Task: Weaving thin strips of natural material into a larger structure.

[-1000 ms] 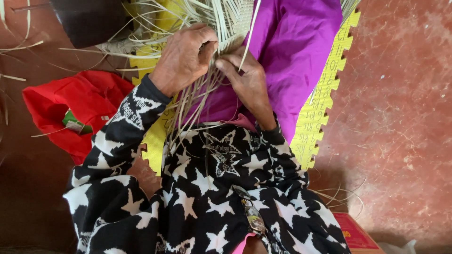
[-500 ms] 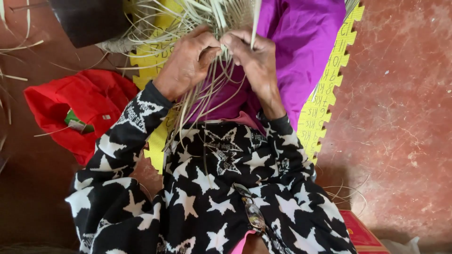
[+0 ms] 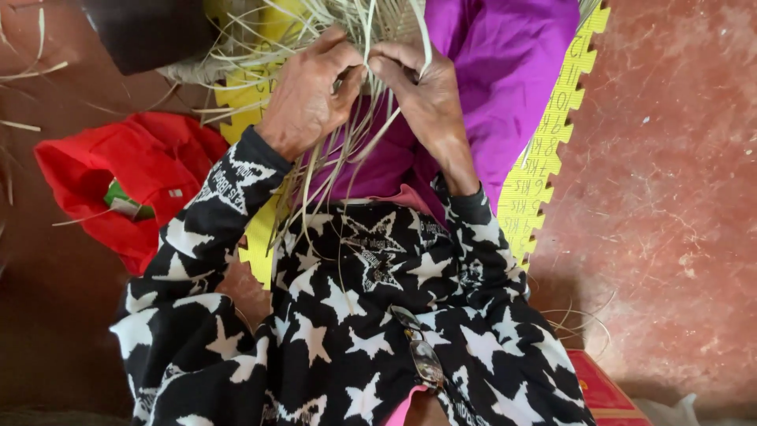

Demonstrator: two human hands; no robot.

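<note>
A piece of woven pale straw [image 3: 371,24] lies over my lap at the top of the view, with many loose strips [image 3: 331,170] hanging toward me. My left hand [image 3: 307,91] pinches strips at the weave's near edge. My right hand [image 3: 422,91] grips a strip right beside it, fingertips touching the left thumb. Both arms wear black sleeves with white stars. Purple cloth [image 3: 497,71] covers my legs under the weave.
A yellow foam puzzle mat [image 3: 544,158] lies under me on a red-brown floor [image 3: 670,197]. A red bag [image 3: 126,181] lies at the left, a dark object [image 3: 142,31] at the top left, a red box [image 3: 607,394] at the bottom right. Glasses [image 3: 422,355] hang on my chest.
My right hand has risen from lower on the loose strips up to the weave's edge, meeting the left hand. The left hand stayed almost in place.
</note>
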